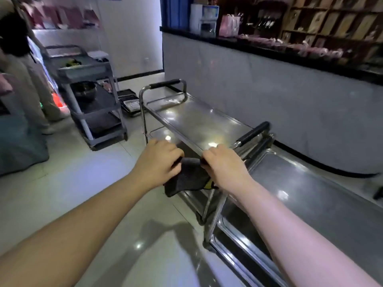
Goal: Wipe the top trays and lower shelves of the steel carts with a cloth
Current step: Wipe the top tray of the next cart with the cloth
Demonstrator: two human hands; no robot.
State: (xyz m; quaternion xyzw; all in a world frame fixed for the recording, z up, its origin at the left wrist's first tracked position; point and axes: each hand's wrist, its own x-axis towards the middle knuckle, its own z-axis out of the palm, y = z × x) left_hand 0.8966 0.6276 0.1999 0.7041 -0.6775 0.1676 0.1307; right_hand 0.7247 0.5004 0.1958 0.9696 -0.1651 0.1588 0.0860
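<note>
so the biggest thing here is the pale tiled floor (83, 193), shiny, with light spots bouncing off it. Along the right runs a long counter (269, 90), white front with a black top, bags and clutter sitting on it and wooden cubbies (331, 17) behind

Two steel carts are parked end to end along that counter. The near cart (310, 193) fills the lower right, its top tray bare and reflective, and you can see a bit of its lower shelf under the rim. The far cart (203, 123) sits just beyond it, top tray also bare, a black-grip handle at each end. Their handles are just about touching where the carts meet

Over on the left is a grey cart (91, 96) with a dark bowl (85, 89) on its middle shelf, and a person (24, 79) in light clothes stands right beside it, mostly cut off

The cloth (190, 177) is dark grey with a bit of yellow at its lower right corner. It's up in the air, hanging in front of the near corner of the far cart's tray, not on any surface. The left hand (159, 162) pinches its top left edge with fingers curled in, and the right hand (226, 164) grips the top right edge the same way, fingers bunched tight on the fabric
</note>
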